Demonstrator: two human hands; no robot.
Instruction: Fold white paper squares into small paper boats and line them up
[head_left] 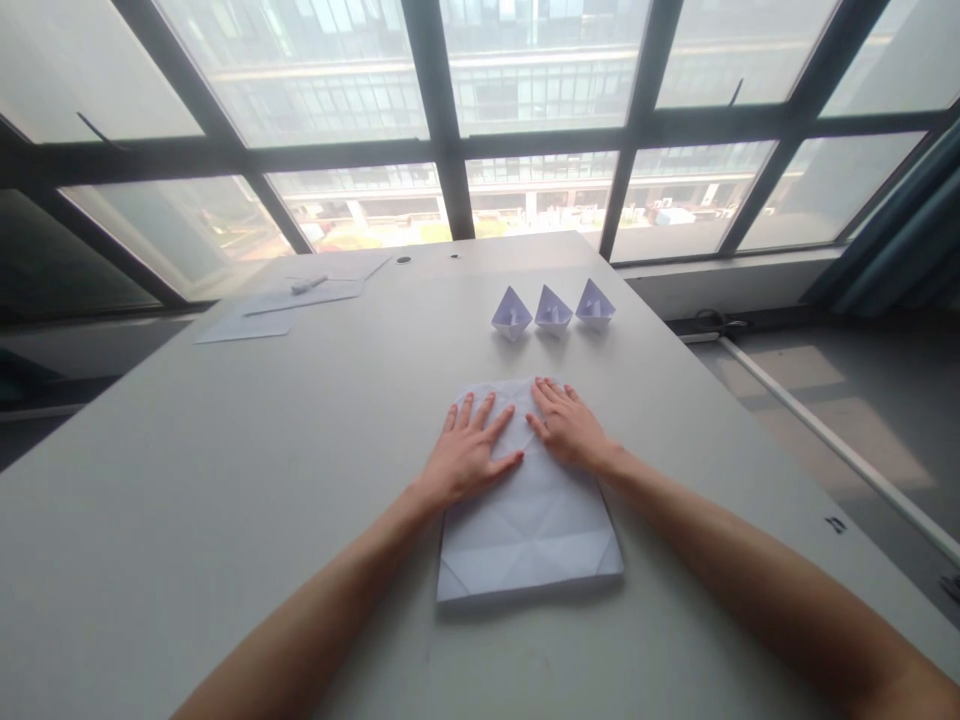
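Observation:
A creased white sheet of paper (532, 545) lies on the table in front of me, with fold lines crossing it and marks across its two near corners. My left hand (471, 450) rests flat on its upper left part, fingers spread. On the upper right part lies my right hand (566, 425), palm down with the fingers stretched toward the far edge. Neither hand grips anything. Just beyond the sheet stand three folded paper shapes in a row: a left one (511, 315), a middle one (553, 312) and a right one (595, 306).
More white sheets (247, 328) lie at the far left of the table (225, 480), with a small white object (309, 285) on top. A dark round hole (403, 260) is near the far edge. Framed windows rise behind; a blue curtain (892, 230) hangs right.

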